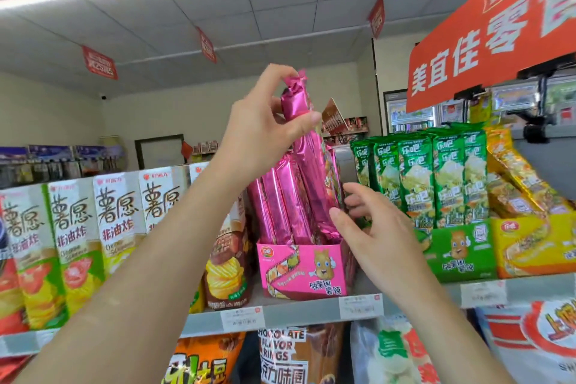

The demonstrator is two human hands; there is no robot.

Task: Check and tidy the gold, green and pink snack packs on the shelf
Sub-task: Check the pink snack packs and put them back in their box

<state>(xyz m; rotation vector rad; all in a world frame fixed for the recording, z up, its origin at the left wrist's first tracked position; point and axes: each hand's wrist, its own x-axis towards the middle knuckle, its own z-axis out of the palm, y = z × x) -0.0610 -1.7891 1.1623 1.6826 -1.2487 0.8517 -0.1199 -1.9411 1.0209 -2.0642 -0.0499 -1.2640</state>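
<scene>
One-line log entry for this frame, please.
left hand: pinches top of tilted pink foil snack pack | right hand: open, beside pink cardboard display box | green foil packs, gold foil packs: not touched

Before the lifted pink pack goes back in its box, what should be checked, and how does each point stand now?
1. Left hand grips the raised pack: ok.
2. Right hand free, open beside the pink box: ok.
3. Raised pack's lower end inside the box: cannot tell, hidden by its neighbours.
4. Other pink packs standing in the box: ok.
5. Green packs upright: ok.
6. Gold packs upright: not ok, they lean.
</scene>
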